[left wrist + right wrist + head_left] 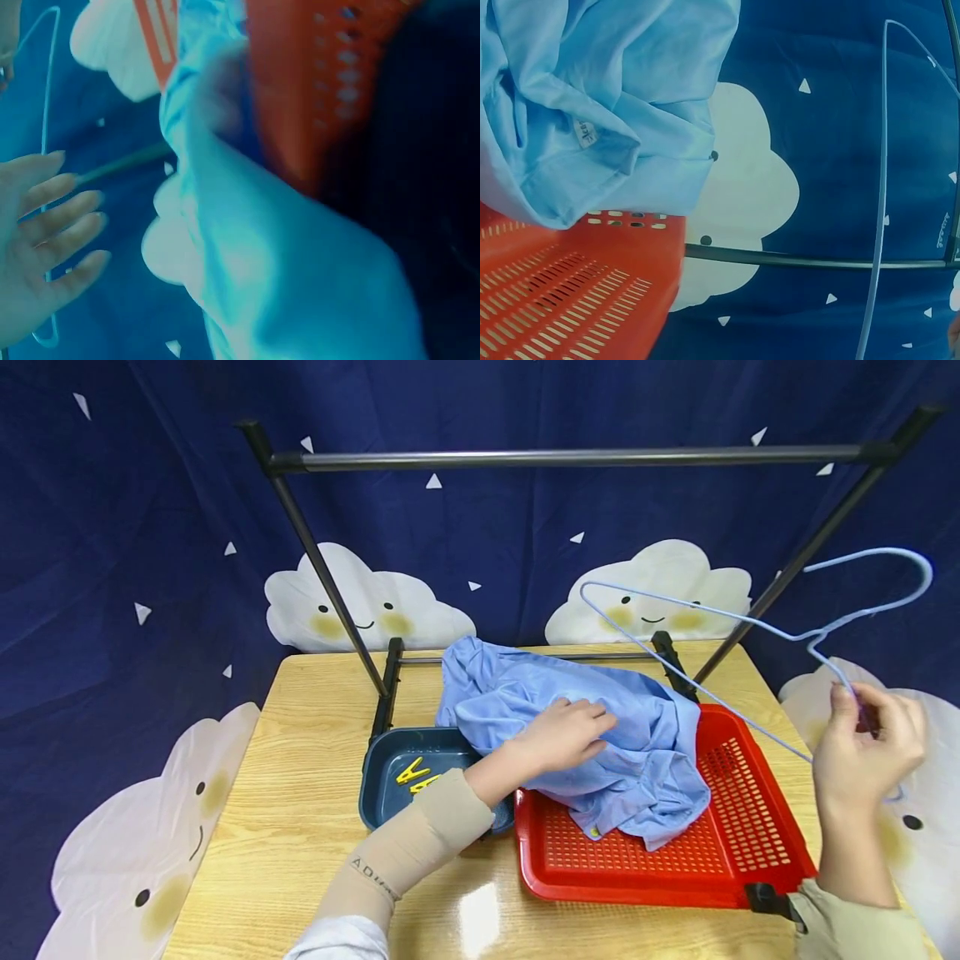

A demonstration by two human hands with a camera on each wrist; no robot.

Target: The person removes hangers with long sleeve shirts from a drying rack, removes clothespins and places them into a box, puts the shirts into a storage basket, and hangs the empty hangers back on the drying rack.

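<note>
My right hand (870,743) grips a light blue wire clothes hanger (697,606) by one shoulder near the neck, raised at the right with its hook uppermost. A crumpled light blue garment (540,681), with a small label (586,133) showing in the right wrist view, lies across the red basket (637,893). Over the garment my left hand (566,735) extends, palm down in the head view. Its fingers (67,217) are spread and loosely straight in the left wrist view, holding nothing.
A dark blue tray (390,802) with yellow clothespins (411,771) sits left of the basket, partly behind my left forearm. Behind stands a rack with a horizontal metal rail (577,458) and slanted posts (315,560). The wooden table (300,760) carries everything, before a dark blue curtain (510,410).
</note>
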